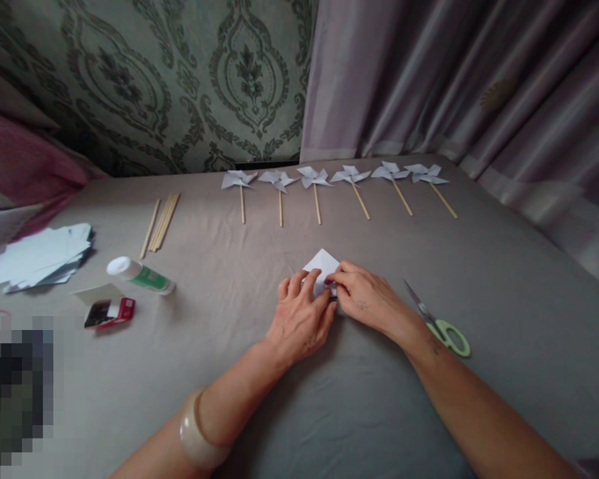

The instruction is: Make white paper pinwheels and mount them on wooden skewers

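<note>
A small white sheet of paper [322, 259] lies on the grey cloth in front of me, one corner pointing away. My left hand [303, 313] rests on its left side with fingers bent and the thumb at the near edge. From the right, my right hand [362, 293] has its fingertips pinched on the paper, close to the left fingers. Both hands cover the sheet's near part, so any fold there is hidden. Just right of my right wrist lies a pair of scissors [446, 329] with pale green handles.
Several white paper pinwheels [351, 175] on wooden sticks line the back. At left are a bundle of wooden sticks [164, 223], a glue stick [147, 276], a small red box [122, 311] with its flap up, and a stack of white paper [44, 253]. Curtains [429, 73] hang at right.
</note>
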`<action>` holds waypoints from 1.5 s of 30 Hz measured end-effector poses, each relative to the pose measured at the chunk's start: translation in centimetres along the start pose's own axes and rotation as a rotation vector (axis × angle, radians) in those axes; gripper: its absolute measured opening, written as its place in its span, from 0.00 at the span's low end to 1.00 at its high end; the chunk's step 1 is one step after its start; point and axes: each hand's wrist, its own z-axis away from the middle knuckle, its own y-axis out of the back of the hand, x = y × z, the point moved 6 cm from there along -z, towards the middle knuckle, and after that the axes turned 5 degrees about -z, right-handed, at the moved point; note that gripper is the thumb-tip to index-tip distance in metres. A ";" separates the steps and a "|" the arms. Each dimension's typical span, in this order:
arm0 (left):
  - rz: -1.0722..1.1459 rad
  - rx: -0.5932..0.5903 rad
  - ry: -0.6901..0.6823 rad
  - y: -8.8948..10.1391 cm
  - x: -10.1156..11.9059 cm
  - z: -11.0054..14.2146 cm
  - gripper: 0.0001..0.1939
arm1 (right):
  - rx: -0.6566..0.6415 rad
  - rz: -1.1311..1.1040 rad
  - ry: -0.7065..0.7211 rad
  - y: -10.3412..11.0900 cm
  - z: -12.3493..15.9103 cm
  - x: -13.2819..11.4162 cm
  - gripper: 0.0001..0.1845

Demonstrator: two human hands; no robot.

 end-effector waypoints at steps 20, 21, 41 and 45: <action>-0.034 -0.045 0.003 -0.1 0.6 0.0 0.17 | 0.018 0.134 0.108 0.2 0.5 -0.6 0.16; -0.037 -0.047 0.002 -0.2 0.6 0.0 0.17 | 0.011 0.155 0.118 0.1 0.4 -0.8 0.16; -0.117 0.013 -0.043 0.0 0.8 0.0 0.15 | 0.140 -0.166 -0.045 2.0 -0.7 2.4 0.17; -0.117 0.019 -0.042 -0.1 0.8 0.0 0.15 | 0.256 -0.177 -0.223 2.2 0.0 5.1 0.15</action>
